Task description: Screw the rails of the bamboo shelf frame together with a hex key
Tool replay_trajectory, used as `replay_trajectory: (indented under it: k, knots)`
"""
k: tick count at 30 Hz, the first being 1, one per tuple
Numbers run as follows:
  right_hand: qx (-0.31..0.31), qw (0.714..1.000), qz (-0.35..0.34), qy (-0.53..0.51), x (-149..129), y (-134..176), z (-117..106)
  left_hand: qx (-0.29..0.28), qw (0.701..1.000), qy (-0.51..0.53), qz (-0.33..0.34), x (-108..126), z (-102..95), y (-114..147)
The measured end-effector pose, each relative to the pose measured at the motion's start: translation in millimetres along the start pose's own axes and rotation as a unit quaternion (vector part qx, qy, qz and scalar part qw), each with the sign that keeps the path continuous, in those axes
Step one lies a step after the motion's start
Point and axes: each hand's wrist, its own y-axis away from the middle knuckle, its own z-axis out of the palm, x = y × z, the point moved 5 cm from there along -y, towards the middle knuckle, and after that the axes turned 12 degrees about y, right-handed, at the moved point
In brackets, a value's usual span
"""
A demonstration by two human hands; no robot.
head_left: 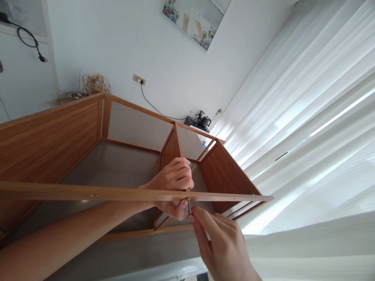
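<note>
A long wooden rail [117, 192] of a cabinet frame crosses the view in front of me. Behind it my left hand [172, 181] is closed around the end of the wooden divider [170, 150], its thumb showing below the rail. What lies inside the fist is mostly hidden. My right hand [218, 238] pinches a thin metal screw [189, 206] between thumb and index finger. The screw's upper end meets the underside of the rail, close to my left thumb.
The cabinet frame has wood side panels [49, 140] and a grey panel [117, 164]. White curtains [307, 156] hang at the right. Against the wall are dried stalks [95, 84], a socket [139, 79] with a black cable, and a dark kettle [205, 121]. A picture [195, 21] hangs above.
</note>
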Motion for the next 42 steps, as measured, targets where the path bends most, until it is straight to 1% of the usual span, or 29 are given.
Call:
replay_trajectory:
  k: [2,5,7,11,15,18,22,29,36,42]
  knots:
    - [-0.020,0.996,0.048,-0.070,0.0,4.3,13.7,-0.004,1.000,0.001,0.000,-0.7,0.2,0.5]
    - [-0.003,0.989,0.075,-0.126,-1.4,9.2,22.3,-0.005,1.000,0.001,-0.002,-0.3,-0.2,-0.4]
    - [0.016,0.992,0.058,-0.111,-2.9,11.0,20.4,-0.005,1.000,0.000,-0.001,0.8,-0.3,-1.7]
    - [0.047,0.998,-0.002,-0.034,-3.7,12.0,8.6,0.002,1.000,-0.003,-0.002,1.8,-0.3,-2.8]
    - [0.042,0.999,-0.033,0.003,1.1,8.1,0.3,0.007,1.000,-0.004,0.006,1.4,-0.3,-2.1]
    - [0.031,0.997,-0.053,0.035,3.8,4.8,-1.7,0.001,1.000,-0.010,0.009,1.1,-0.3,-2.2]
    - [0.044,0.993,-0.084,0.070,5.1,5.7,-5.4,0.000,1.000,-0.006,0.007,1.8,-1.1,-3.2]
    - [0.030,0.993,-0.091,0.069,9.0,9.7,-6.6,-0.003,1.000,-0.004,0.002,1.4,-0.9,-2.6]
    - [0.035,0.993,-0.083,0.079,8.3,9.5,-3.5,-0.005,1.000,-0.008,0.003,1.2,-0.5,-2.8]
    - [0.045,0.992,-0.085,0.086,7.1,10.4,-7.0,-0.002,1.000,-0.007,0.004,1.9,-0.7,-3.5]
